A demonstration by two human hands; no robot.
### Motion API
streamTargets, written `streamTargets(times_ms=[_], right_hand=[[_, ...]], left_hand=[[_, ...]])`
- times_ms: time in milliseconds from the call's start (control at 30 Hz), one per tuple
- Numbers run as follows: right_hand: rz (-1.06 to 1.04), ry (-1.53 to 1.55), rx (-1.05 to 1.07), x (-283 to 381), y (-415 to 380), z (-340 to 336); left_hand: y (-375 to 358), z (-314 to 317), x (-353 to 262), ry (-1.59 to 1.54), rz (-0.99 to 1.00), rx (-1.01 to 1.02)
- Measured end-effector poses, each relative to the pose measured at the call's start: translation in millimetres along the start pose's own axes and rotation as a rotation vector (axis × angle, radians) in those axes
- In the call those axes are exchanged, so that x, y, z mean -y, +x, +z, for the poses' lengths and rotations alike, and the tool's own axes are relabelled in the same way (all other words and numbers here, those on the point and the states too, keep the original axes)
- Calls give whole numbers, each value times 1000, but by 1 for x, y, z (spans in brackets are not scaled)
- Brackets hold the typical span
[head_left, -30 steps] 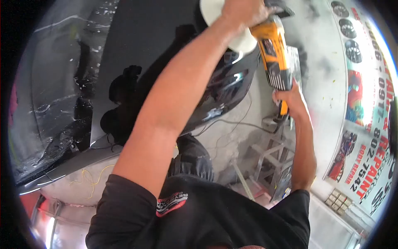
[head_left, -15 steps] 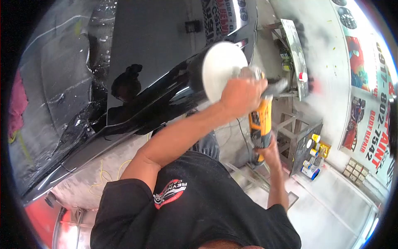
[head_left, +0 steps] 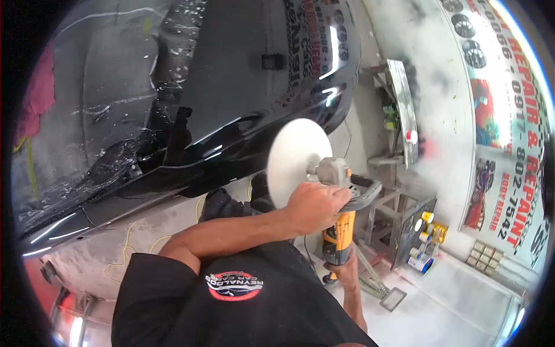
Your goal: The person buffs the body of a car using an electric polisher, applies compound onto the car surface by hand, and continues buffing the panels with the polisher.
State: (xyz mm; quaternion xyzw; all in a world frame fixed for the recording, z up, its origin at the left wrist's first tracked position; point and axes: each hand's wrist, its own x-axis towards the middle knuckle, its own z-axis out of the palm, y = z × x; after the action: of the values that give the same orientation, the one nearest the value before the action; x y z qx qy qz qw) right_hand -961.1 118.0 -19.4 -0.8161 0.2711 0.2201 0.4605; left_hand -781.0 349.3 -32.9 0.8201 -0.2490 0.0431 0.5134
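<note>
A yellow and black car polisher point(head_left: 339, 234) with a wide white round pad point(head_left: 298, 156) is held in front of my chest. My left hand point(head_left: 318, 205) is closed around the front of it, by the grey metal head and the black loop handle point(head_left: 370, 194). Lower down, my right hand point(head_left: 346, 270) wraps the rear end of the yellow body. Standing nearly edge-up, the pad overlaps the lower side of the glossy black car panel point(head_left: 231, 75) in this view.
Left of the panel, grey sheeting point(head_left: 110, 69) covers part of the car. A narrow bench point(head_left: 403, 110) bears a red-capped item, and a metal stand point(head_left: 399, 225) is near several cans point(head_left: 421, 260). A yellow cord point(head_left: 127, 248) lies on the floor. Printed banners point(head_left: 509, 173) hang right.
The polisher has come down and closer to my body, its pad lower against the panel in view. My left elbow is more bent. My view has shifted too.
</note>
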Motion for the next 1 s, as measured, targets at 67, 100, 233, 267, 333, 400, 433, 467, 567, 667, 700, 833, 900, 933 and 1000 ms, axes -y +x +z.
streamTargets(times_ms=[67, 100, 233, 267, 333, 400, 433, 467, 567, 667, 700, 833, 900, 933, 1000], right_hand=[[-96, -77, 11, 11, 23, -26], [-124, -88, 29, 33, 35, -31], [-289, -402, 108, 134, 101, -48], [-340, -462, 125, 155, 115, -54], [-349, -427, 203, 186, 146, -72], [-336, -395, 251, 260, 184, -95], [-319, -380, 259, 305, 202, -100], [-302, -365, 267, 322, 213, -96], [-329, -419, 199, 248, 247, -80], [-357, -423, 160, 246, 285, -95], [-338, -423, 147, 250, 290, -96], [-270, -298, 75, 235, 331, -128], [-224, -203, 49, 227, 349, -140], [-213, -165, 52, 226, 355, -139], [-192, -90, 58, 227, 363, -133]], left_hand=[[18, -12, -4, 20, 0, -110], [26, -20, -3, 12, -3, -171], [59, -63, 18, 131, -15, -437], [69, -73, 18, 162, -30, -473], [90, -80, 12, 280, -99, -506], [163, -120, 12, 268, -224, -511], [207, -145, 19, 264, -246, -492], [226, -155, 33, 259, -268, -474], [187, -86, 90, 179, -216, -553], [225, -60, 119, 169, -210, -550], [237, -54, 125, 152, -218, -525], [305, -7, 153, 52, -178, -457], [340, 10, 168, 14, -182, -388], [351, 14, 174, -4, -203, -329], [365, 17, 184, -21, -208, -288]])
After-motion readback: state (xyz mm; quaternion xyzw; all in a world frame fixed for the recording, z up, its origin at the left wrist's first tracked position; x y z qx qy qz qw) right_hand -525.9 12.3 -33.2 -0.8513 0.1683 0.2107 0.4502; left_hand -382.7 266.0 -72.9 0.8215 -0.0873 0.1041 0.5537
